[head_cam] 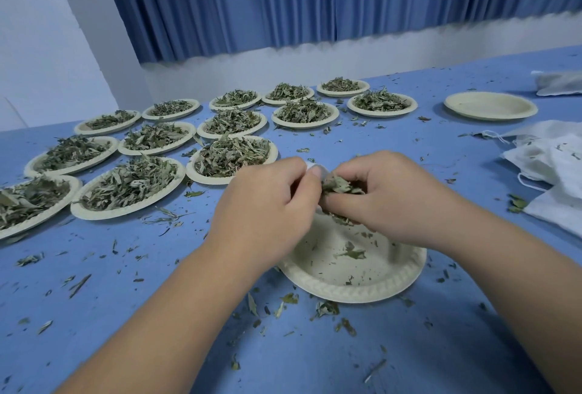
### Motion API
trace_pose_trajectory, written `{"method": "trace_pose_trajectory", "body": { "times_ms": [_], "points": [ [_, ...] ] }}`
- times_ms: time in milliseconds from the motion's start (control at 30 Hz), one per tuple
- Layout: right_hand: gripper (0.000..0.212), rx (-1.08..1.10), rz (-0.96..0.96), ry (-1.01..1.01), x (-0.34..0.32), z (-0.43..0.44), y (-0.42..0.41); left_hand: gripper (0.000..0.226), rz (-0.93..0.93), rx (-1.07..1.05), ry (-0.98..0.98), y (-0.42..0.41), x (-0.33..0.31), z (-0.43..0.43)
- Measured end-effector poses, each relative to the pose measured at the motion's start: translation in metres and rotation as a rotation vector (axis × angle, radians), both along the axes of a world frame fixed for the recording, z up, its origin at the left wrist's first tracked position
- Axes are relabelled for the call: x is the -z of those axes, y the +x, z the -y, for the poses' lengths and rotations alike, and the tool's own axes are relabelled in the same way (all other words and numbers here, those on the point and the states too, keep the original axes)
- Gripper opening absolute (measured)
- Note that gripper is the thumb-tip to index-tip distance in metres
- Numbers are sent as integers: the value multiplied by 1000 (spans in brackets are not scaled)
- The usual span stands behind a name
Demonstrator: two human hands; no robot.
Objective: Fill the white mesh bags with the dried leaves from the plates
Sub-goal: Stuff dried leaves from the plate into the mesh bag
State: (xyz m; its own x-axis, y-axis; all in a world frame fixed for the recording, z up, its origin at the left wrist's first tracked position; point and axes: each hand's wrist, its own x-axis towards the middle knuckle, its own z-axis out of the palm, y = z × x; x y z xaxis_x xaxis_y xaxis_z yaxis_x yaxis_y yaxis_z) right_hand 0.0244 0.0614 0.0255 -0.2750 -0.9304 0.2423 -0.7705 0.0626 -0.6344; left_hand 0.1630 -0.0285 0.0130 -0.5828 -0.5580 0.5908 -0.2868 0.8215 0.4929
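My left hand [267, 201] pinches the rim of a white mesh bag [316, 169], of which only a small edge shows between my hands. My right hand [387, 195] grips a clump of dried leaves [338, 187] at the bag's mouth. Both hands hover over a cream paper plate [378, 280] that holds only a few leaf scraps. Most of the bag is hidden behind my fingers.
Several plates heaped with dried leaves [231, 157] fill the left and far side of the blue table [126, 315]. An empty plate [489, 105] sits far right. White mesh bags [554, 166] lie piled at the right edge. Leaf bits are scattered all over.
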Motion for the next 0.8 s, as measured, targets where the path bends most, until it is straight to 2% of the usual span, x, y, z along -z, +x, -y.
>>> {"method": "trace_pose_trajectory", "body": {
  "times_ms": [100,267,367,467,600,733,800],
  "points": [
    [33,33,-17,-13,3,2,4,41,28,26,-21,-2,2,-2],
    [9,55,-6,-56,2,0,7,44,60,14,-49,-4,3,-4],
    [16,74,38,-122,1,-1,5,43,28,11,-6,-5,4,-3],
    [4,90,1,-167,1,-2,8,42,10,10,11,-5,5,-1],
    [17,118,-97,-183,6,1,11,41,0,10,39,-7,7,-2],
    [16,98,-197,-120,5,2,12,40,2,-2,60,-8,8,-2],
    [10,47,-185,-97,3,0,12,36,-9,-10,81,-8,8,-1]
  ]
}}
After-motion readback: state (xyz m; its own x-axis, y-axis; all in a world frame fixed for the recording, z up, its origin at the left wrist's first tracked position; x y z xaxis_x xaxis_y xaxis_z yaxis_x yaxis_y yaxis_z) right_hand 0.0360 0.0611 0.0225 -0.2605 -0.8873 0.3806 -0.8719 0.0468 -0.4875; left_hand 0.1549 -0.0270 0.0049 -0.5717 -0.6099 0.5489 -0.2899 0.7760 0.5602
